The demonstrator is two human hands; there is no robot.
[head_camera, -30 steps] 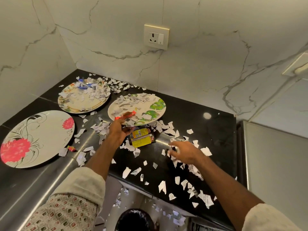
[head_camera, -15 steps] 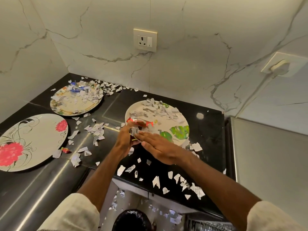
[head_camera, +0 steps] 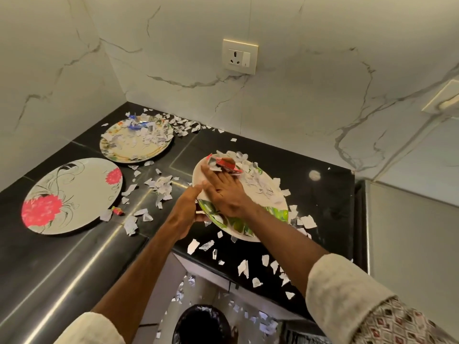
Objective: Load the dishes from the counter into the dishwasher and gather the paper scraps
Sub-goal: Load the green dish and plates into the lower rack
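Note:
A green-leaf plate (head_camera: 269,214) covered in paper scraps (head_camera: 260,182) and a red wrapper (head_camera: 227,164) sits near the counter's front edge, tilted. My left hand (head_camera: 187,209) grips its near-left rim. My right hand (head_camera: 223,189) lies flat on the plate with straight fingers touching the scraps and the wrapper. A floral plate (head_camera: 135,142) heaped with scraps lies at the back left. A plate with a red flower (head_camera: 72,194) lies bare at the left.
Loose paper scraps (head_camera: 159,187) litter the black counter (head_camera: 323,194) and the floor below. A dark bin (head_camera: 201,324) stands under the counter's edge. A wall socket (head_camera: 239,57) is on the marble backsplash. A steel appliance (head_camera: 409,244) stands at right.
The green-leaf plate has been drawn toward the counter's front edge and tilted. My right hand has moved from the counter onto the plate; my left has gone to its rim.

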